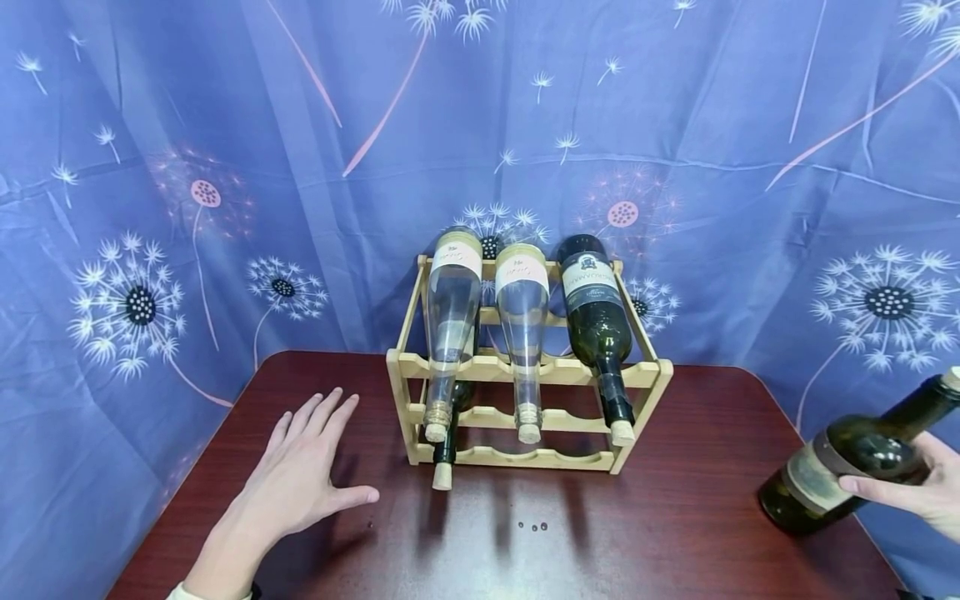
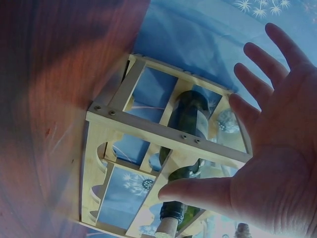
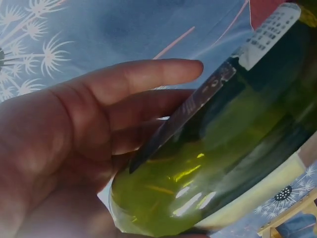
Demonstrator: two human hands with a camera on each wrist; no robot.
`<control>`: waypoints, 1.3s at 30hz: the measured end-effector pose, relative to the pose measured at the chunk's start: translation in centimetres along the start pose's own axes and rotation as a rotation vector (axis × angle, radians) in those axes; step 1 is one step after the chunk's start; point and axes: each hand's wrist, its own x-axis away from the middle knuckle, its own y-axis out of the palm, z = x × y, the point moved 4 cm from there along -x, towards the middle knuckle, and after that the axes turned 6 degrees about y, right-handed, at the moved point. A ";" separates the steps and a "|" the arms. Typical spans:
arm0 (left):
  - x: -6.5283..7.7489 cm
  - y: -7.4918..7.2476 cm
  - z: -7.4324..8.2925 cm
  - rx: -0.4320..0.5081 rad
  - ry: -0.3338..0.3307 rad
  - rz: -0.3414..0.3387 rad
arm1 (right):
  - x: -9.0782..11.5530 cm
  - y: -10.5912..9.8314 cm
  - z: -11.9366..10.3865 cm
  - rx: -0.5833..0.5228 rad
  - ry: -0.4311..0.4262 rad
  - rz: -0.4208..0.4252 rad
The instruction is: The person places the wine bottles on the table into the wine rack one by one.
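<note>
At the right table edge my right hand holds a dark green wine bottle, its thumb across the label side. The bottle is tilted, with the corked neck up to the right; whether its base touches the table cannot be told. Close up in the right wrist view, the fingers lie along the bottle's green glass. My left hand hovers left of a wooden wine rack, fingers spread and holding nothing. On the rack's top lie two clear bottles and a dark bottle, corks forward.
Another dark bottle lies lower in the rack at the left, its cork jutting out. Small dark drops dot the reddish-brown table before the rack. A blue dandelion-patterned curtain hangs behind.
</note>
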 end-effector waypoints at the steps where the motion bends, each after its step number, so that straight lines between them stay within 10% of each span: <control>1: 0.0 0.0 0.0 0.000 0.000 0.000 | 0.0 0.1 -0.1 0.001 -0.008 0.001; 39: 0.3 -0.5 -0.1 -0.003 0.006 0.028 | 0.1 3.8 -7.0 0.188 0.124 -0.376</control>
